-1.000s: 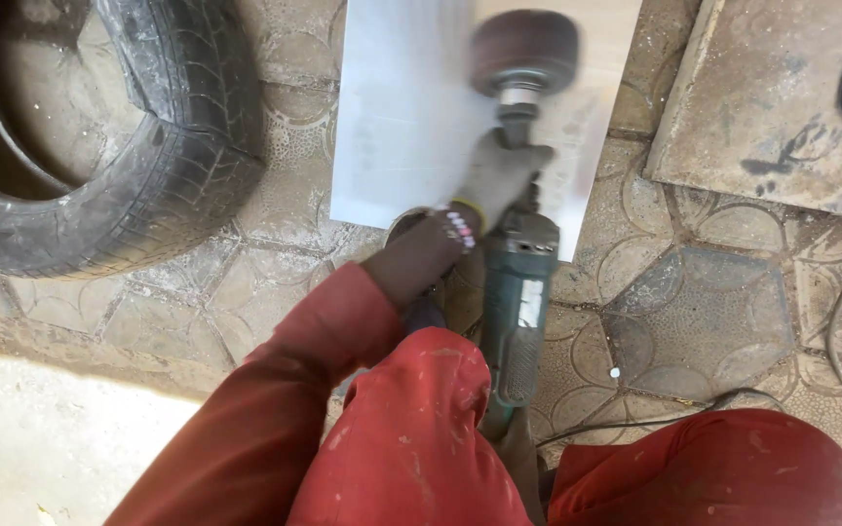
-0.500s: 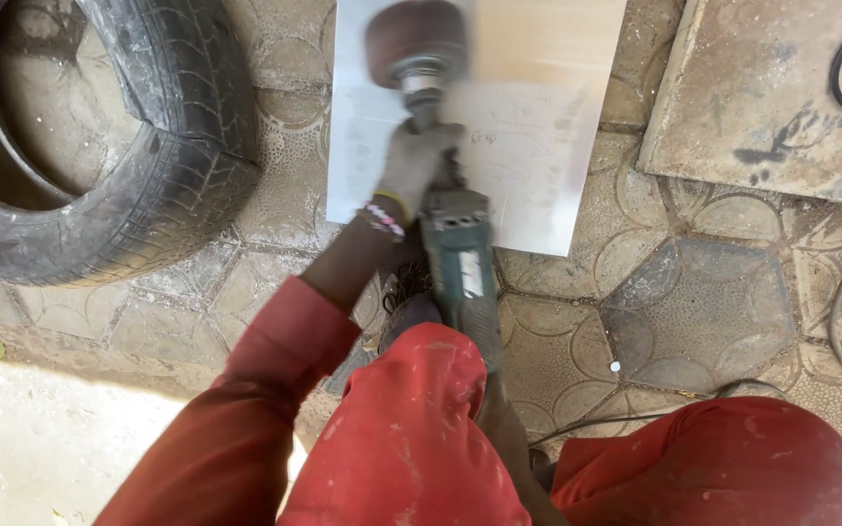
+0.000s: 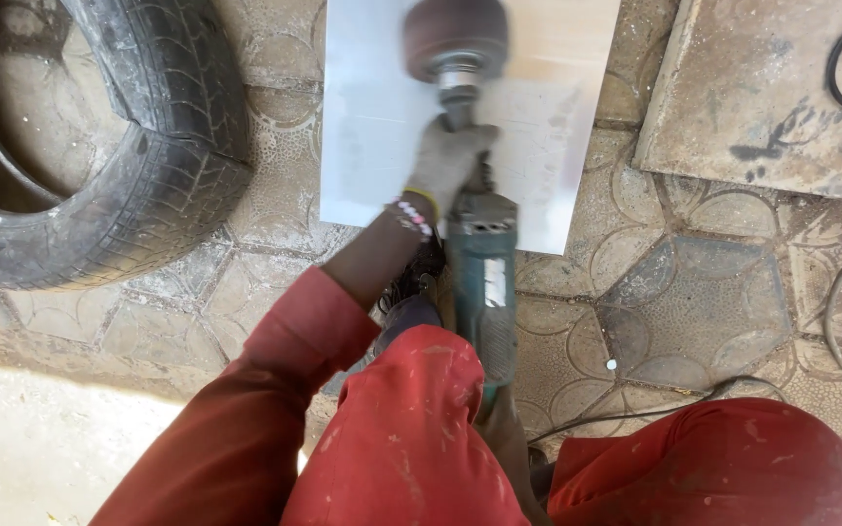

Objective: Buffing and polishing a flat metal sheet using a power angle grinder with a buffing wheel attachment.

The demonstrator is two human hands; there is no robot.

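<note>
Left hand (image 3: 448, 166) closed round the neck of the sander (image 3: 479, 282); right hand hidden, grip unknown. The blurred drum (image 3: 455, 37) could gouge the sheet (image 3: 372, 117) if tilted.

Worn tyre (image 3: 138, 185), stone slab (image 3: 762, 97), black cable (image 3: 635, 414) on paving.

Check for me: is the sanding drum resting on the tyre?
No, the sanding drum sits on the pale sheet, apart from the tyre.
</note>
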